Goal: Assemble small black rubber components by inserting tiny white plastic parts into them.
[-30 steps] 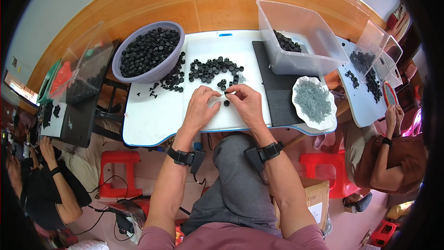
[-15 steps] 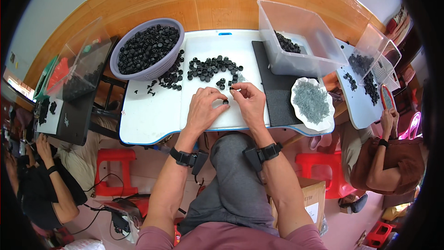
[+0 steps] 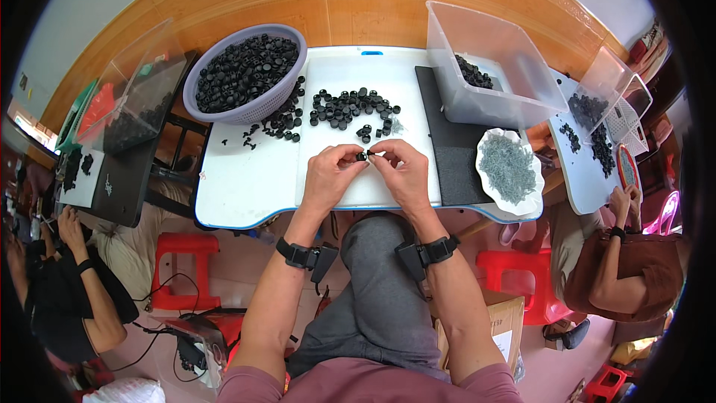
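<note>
My left hand [image 3: 328, 177] pinches a small round black cap [image 3: 362, 156] between thumb and fingertips, above the white table's front half. Right against it, the fingertips of my right hand [image 3: 405, 173] are closed on a tiny black part [image 3: 371, 152]. The two pieces meet or nearly meet; the fingers hide the exact contact. Just beyond my hands, a loose cluster of black caps [image 3: 347, 108] lies on the white tabletop [image 3: 246, 186]. A few caps sit closest to my right fingertips, beside a small heap of clear greyish bits [image 3: 397, 127].
A lilac basket [image 3: 239, 113] heaped with black caps stands back left, with caps spilled beside it. At right are a clear plastic bin [image 3: 496, 108], a black mat [image 3: 455, 172] and a white scalloped dish [image 3: 531, 203] of thin greyish pieces. Other people sit at side tables.
My hands have come together: the right hand has brought its tiny black part down to the cap, and the left has lifted the cap slightly. The view has shifted a little.
</note>
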Demonstrator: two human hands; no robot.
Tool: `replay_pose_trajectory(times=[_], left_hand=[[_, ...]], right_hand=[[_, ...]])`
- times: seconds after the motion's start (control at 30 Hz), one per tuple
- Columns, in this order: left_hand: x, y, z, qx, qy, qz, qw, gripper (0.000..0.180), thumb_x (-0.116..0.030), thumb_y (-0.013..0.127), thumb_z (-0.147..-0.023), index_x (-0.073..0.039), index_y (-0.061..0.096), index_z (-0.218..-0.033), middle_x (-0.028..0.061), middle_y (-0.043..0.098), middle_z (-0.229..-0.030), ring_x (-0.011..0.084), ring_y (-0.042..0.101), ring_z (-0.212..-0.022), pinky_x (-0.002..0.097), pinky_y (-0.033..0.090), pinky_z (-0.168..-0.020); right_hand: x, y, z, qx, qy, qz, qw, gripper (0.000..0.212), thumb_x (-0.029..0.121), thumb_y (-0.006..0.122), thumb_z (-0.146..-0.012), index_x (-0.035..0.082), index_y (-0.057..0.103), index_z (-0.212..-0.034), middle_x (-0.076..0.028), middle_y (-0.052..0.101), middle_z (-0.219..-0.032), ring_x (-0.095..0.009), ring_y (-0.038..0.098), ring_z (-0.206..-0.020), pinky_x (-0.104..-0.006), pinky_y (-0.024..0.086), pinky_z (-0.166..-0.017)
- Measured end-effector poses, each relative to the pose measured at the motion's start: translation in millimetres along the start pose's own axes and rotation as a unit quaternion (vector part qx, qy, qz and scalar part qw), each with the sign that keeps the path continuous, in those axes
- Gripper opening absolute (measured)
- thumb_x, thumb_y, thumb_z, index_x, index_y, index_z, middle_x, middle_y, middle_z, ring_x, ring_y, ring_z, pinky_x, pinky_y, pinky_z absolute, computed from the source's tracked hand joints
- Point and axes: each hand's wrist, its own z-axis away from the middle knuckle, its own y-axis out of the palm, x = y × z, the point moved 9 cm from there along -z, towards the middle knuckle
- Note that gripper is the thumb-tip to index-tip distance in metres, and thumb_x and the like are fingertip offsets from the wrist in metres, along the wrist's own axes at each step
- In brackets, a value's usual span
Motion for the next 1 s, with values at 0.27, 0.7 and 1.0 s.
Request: replay_pose_trajectory(times=[0.27,0.7,1.0], left_hand=[[0.3,1.2,-0.1,0.001,-0.005,0.008,1.000,0.026,-0.009,0.082,-0.084,-0.002,0.076,-0.108,0.0085,0.073,-0.091,0.0145,0.069,-0.079,0.0278,0.057,-0.074],[-1.3,1.2,-0.4,0.032,-0.045,0.051,0.997,0.026,-0.009,0.079,-0.086,-0.001,0.075,-0.111,0.0085,0.078,-0.091,0.0116,0.072,-0.082,0.0248,0.055,-0.074],[3.2,4.4,-0.5,0.057,-0.069,0.081,0.993,0.027,-0.005,0.075,-0.089,0.003,0.072,-0.114,0.0101,0.078,-0.096,0.0125,0.073,-0.087,0.0251,0.057,-0.078]], right_hand=[[-4.0,2.2,0.7,0.016,0.004,0.009,1.000,0.014,-0.001,0.075,-0.083,0.004,0.075,-0.096,-0.005,0.074,-0.088,-0.009,0.062,-0.065,-0.0239,0.047,-0.056],[2.1,5.5,1.7,0.033,-0.006,0.030,0.999,0.013,0.000,0.076,-0.084,0.004,0.076,-0.097,-0.005,0.076,-0.091,-0.012,0.067,-0.070,-0.0255,0.051,-0.060],[-7.0,3.4,-1.4,0.042,0.032,-0.022,0.998,0.014,-0.002,0.075,-0.085,0.001,0.077,-0.098,-0.007,0.076,-0.091,-0.010,0.069,-0.076,-0.0240,0.054,-0.067]])
